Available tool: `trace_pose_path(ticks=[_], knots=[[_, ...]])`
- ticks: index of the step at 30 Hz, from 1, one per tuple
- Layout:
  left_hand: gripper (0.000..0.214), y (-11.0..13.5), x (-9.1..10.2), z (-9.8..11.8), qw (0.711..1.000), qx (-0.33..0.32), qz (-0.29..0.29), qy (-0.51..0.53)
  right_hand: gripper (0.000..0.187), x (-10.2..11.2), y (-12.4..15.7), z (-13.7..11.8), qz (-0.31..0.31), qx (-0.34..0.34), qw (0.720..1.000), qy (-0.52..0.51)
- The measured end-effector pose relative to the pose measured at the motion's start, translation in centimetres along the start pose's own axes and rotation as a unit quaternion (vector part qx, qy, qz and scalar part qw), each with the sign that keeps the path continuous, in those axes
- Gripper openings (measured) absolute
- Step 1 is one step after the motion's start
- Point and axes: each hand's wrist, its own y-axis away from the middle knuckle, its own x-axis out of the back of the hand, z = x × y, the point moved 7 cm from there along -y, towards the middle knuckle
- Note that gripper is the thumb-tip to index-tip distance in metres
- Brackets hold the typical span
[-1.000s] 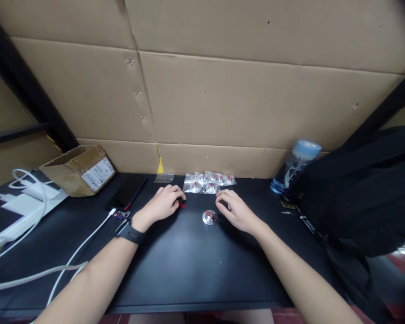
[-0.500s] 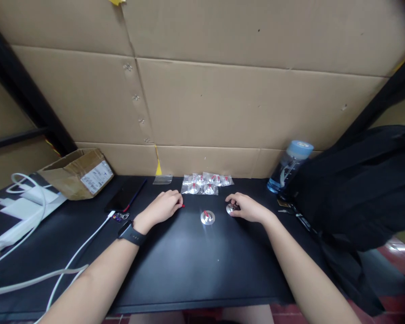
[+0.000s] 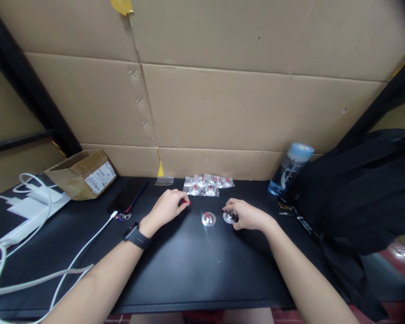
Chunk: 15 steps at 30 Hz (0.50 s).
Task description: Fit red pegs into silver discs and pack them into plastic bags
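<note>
My left hand [image 3: 170,207], with a dark watch on the wrist, is closed in a pinch on a small red piece [image 3: 189,203] just above the black table. Most of that piece hides behind the fingers. On the right, my right hand [image 3: 248,214] has its thumb and fingers closed around the edge of a silver disc [image 3: 228,217], which shows no red part. Between my hands lies another silver disc [image 3: 208,219] with a red stick-like piece on its raised centre. Several similar discs in clear bags [image 3: 209,191] lie behind it.
An open cardboard box [image 3: 81,177], a phone [image 3: 127,195] and white cables [image 3: 69,261] occupy the left. A blue-capped bottle [image 3: 288,170] and a black backpack [image 3: 361,189] stand on the right. An upright cardboard panel [image 3: 222,108] closes off the back.
My left hand has shifted slightly right with the red piece. My right hand has come a little nearer to me, and more of its disc shows. The view has tilted slightly.
</note>
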Motion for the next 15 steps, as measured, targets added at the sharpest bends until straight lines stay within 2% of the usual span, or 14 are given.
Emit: trace_pose_path(ticks=[3, 6, 9, 15], knots=[[0.013, 0.0, -0.2, 0.1, 1.0, -0.002, 0.011, 0.005, 0.059, 0.0, -0.2, -1.0, 0.032, 0.005, 0.999, 0.031], [0.014, 0.0, -0.3, 0.4, 1.0, -0.003, 0.015, 0.018, 0.051, 0.6, -0.4, -2.5, 0.111, 0.031, 0.993, 0.023], [0.013, 0.0, -0.1, 1.4, 0.998, -0.003, 0.027, 0.048, 0.043, 1.2, -0.3, -4.1, 0.192, 0.08, 0.977, -0.051], [0.015, 0.0, -0.4, 3.5, 0.971, 0.046, 0.065, 0.225, 0.047, 1.3, -0.1, -6.4, 0.279, 0.128, 0.936, -0.171]])
